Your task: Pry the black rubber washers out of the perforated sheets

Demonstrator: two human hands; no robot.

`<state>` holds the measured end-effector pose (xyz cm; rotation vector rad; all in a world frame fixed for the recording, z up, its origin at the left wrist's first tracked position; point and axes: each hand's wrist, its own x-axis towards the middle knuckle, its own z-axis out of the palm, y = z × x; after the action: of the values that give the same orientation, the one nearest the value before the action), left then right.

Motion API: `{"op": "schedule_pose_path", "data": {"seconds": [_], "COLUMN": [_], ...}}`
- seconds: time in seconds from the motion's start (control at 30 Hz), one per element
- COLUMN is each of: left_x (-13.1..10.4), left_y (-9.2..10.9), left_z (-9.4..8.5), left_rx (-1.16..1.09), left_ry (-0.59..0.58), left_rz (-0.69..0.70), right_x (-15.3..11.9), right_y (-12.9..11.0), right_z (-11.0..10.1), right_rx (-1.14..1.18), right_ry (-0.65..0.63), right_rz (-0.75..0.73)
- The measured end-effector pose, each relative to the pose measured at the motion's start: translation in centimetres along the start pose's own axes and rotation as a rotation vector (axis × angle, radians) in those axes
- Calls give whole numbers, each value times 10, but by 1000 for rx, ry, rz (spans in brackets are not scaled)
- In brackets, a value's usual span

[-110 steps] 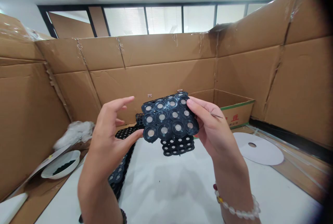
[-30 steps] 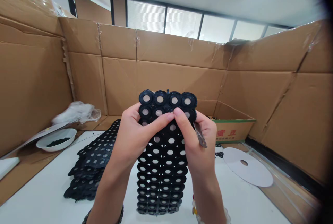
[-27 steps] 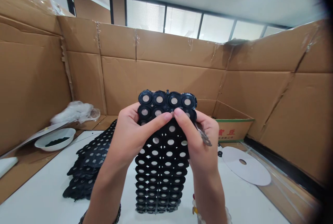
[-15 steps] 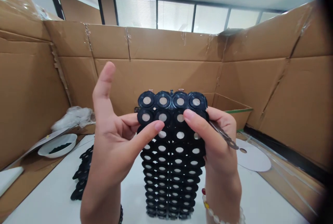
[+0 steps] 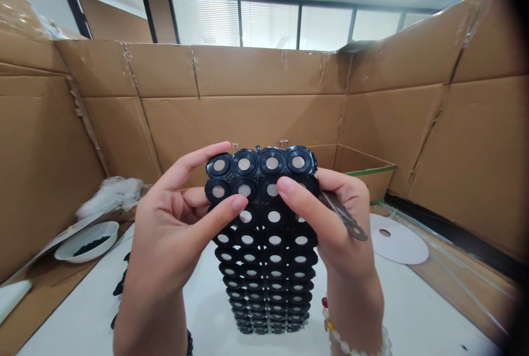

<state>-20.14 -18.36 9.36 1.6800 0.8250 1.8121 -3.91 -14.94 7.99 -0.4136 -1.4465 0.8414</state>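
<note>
While pinching the upper rows of the black ring sheet (image 5: 264, 246), left thumb tip (image 5: 238, 202) pressed on the front face beside a silver-centred ring, left forefinger stretched along the top left corner, remaining left fingers curled behind. Left hand (image 5: 173, 229) thus closed on the sheet's left edge. Right thumb (image 5: 289, 188) laid across the second row, right fingers wrapped round the right edge from behind; right hand (image 5: 339, 224) closed on the sheet, with thin metal tweezers (image 5: 345, 218) also tucked between its fingers, tips pointing down and right. Sheet held upright in the middle of the view, four rings wide, upper part between both hands, lower part hanging down to the white tabletop (image 5: 413, 306); contact with the tabletop cannot be told. Bead bracelet (image 5: 355, 339) on the right wrist, dark band on the left wrist. Further black sheets (image 5: 119, 290) partly visible behind the left forearm. White bowl (image 5: 86, 240) with dark contents at far left, white disc (image 5: 399, 240) with a centre hole at right, open carton (image 5: 363, 171) behind it, cardboard walls (image 5: 248, 108) all round.
</note>
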Motion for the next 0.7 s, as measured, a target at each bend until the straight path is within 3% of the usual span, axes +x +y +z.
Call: {"op": "schedule_pose_path", "data": {"seconds": [0.13,0.23,0.4,0.7], "left_x": [2,3,1,-2], "left_y": [-2,-2,0,2], "left_z": [-1,-2,-2,-3], "left_rx": [-2,13,44,104], "left_ry": [-4,16,36,42], "left_rz": [-33,-17,-8,-9], "right_x": [3,5,6,7], "right_y": [0,0,-3,0], "right_z": [-3,-14,-33,-23], "right_rx": [-30,-10,-43,-155], "right_ry": [6,-22,41,43], "right_rz": [-23,-19,-13,-42]}}
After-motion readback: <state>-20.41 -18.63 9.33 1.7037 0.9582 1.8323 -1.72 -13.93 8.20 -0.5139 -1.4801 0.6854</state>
